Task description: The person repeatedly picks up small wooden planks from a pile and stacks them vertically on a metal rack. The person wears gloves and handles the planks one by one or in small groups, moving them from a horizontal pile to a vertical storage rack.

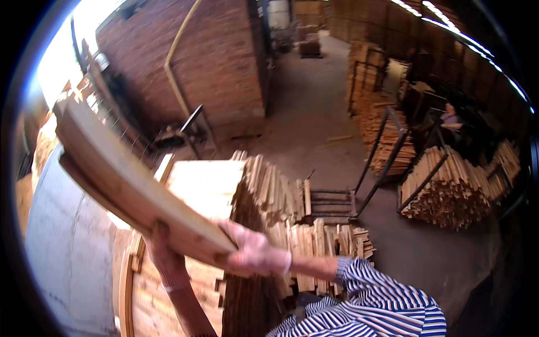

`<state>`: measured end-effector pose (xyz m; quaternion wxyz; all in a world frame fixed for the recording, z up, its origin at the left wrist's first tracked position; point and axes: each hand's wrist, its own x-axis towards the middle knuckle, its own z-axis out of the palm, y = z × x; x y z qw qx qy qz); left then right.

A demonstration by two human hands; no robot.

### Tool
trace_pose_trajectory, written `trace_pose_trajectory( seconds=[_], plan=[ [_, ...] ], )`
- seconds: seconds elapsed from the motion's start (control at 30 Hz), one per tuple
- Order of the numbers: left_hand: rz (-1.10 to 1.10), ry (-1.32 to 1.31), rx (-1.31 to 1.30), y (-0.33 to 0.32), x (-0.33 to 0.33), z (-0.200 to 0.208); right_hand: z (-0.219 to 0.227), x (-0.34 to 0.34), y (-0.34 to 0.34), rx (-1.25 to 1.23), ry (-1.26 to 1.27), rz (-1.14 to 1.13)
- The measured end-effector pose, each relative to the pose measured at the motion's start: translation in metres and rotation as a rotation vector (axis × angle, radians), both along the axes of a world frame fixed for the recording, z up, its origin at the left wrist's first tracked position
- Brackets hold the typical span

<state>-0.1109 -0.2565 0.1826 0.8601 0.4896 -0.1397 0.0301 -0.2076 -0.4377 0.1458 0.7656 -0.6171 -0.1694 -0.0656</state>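
A worker's right hand [252, 255] and left hand [160, 247] clamp the near end of a bundle of thin wooden boards [123, 174], each hand closed around it, thumb on top; the far end rises up and to the left, probably so the long boards clear the stack of cut slats [269, 208] directly below. A brick wall [202, 62] stands behind, and a grey slab [67, 247] edges the left. To the right, open concrete floor [314, 118] runs between a dark metal rack [387, 151] and further slat bundles [449, 191], leaving swinging room mostly on that side.
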Motion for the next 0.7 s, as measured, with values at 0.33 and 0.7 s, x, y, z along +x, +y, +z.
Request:
trace_pose_trajectory(
  seconds=[0.33, 0.7],
  plan=[
    [0.100, -0.209, 0.387, 0.147, 0.037, 0.037, -0.021, 0.171, 0.138, -0.195, -0.095, 0.382],
    [0.169, -0.093, 0.432, 0.175, 0.034, 0.015, -0.020, 0.193, 0.158, 0.001, 0.001, 0.445]
  ],
)
